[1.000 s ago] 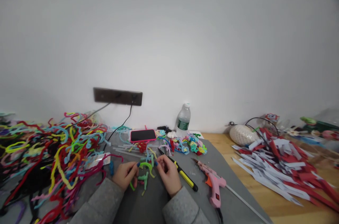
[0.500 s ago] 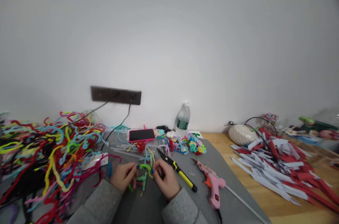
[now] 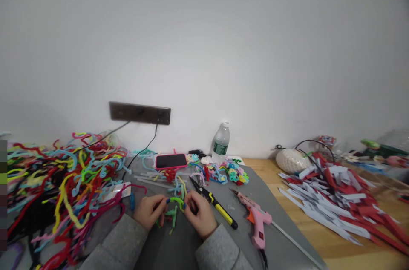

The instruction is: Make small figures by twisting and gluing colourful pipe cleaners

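Between my hands runs a bright green pipe cleaner (image 3: 177, 200), bent into a small arch. My left hand (image 3: 151, 212) pinches its left end between thumb and forefinger. At the other end, my right hand (image 3: 200, 213) closes its fingertips on it. Just below, a darker green twisted pipe-cleaner piece (image 3: 172, 215) lies by my left fingers; whether it joins the bright one I cannot tell. Yellow-handled pliers (image 3: 220, 210) lie right of my right hand, and a pink glue gun (image 3: 257, 223) rests farther right with a glue stick in its back.
A large tangle of colourful pipe cleaners (image 3: 68, 168) covers the left side. Behind my hands are a pink-cased phone (image 3: 171, 161), clear glue sticks (image 3: 153, 181), a water bottle (image 3: 221, 144) and small pipe-cleaner flowers (image 3: 236, 175). Red and white strips (image 3: 338, 202) are heaped on the right.
Both hands keep their pinch on the green pipe cleaner, with hardly any movement. The camera view has shifted very slightly.
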